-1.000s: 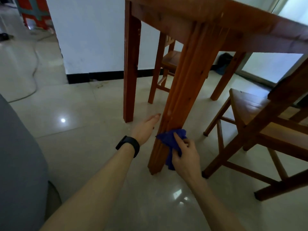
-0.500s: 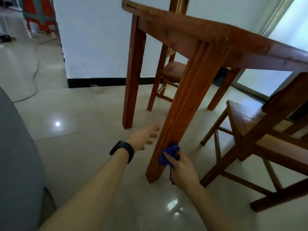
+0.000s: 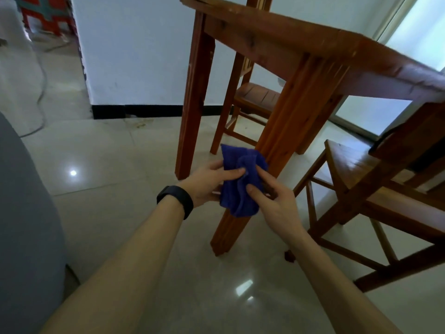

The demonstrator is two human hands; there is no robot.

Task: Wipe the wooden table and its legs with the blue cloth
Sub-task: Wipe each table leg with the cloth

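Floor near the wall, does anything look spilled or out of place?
Yes: brownish specks dirty the floor beside the black baseboard, and a loose cable trails across the tiles at left.

Head view, forward-down, close (seemingly low)

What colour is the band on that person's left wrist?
The wristband is plain black; the head view shows it clearly.

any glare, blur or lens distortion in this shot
Head view: bright glare spots on the glossy floor; the window is blown out white; the wide lens makes the near table leg lean; the table's right edge looks smeared; the blue cloth looks fairly sharp.
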